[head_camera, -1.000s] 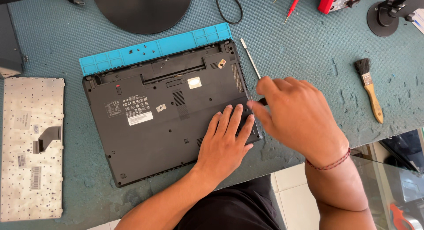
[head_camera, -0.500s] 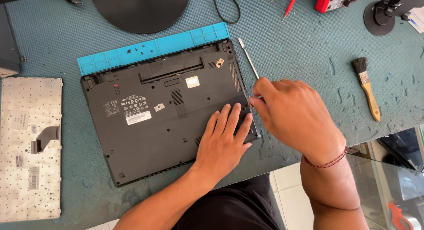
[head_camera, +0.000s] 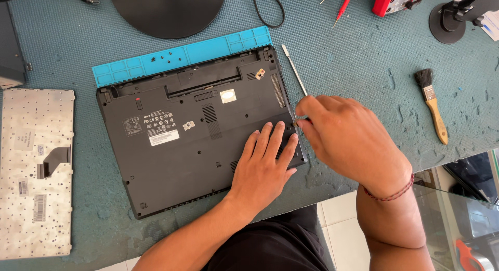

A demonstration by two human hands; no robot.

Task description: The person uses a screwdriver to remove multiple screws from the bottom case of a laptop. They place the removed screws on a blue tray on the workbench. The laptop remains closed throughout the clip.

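Observation:
A black laptop [head_camera: 182, 141] lies upside down on the teal mat, its back edge against a blue screw tray [head_camera: 182, 55]. My left hand [head_camera: 262, 164] rests flat on the laptop's near right corner, fingers spread, holding nothing. My right hand [head_camera: 351, 138] is beside the laptop's right edge, thumb and forefinger pinched on something small and dark at the seam. What it is stays too small to tell. A thin metal pry tool [head_camera: 293, 68] lies on the mat, its lower end hidden under my right hand.
A detached keyboard [head_camera: 34, 172] lies face down at the left. A wooden-handled brush [head_camera: 434, 107] lies at the right, with a red tool [head_camera: 395, 0], red probes and a black stand [head_camera: 452, 18] behind it. A round black base [head_camera: 166, 11] sits at the back. The table's front edge runs under my arms.
My right hand has shifted slightly left, bringing its pinched fingertips to the laptop's right edge. My left hand, the laptop and the pry tool stay where they were.

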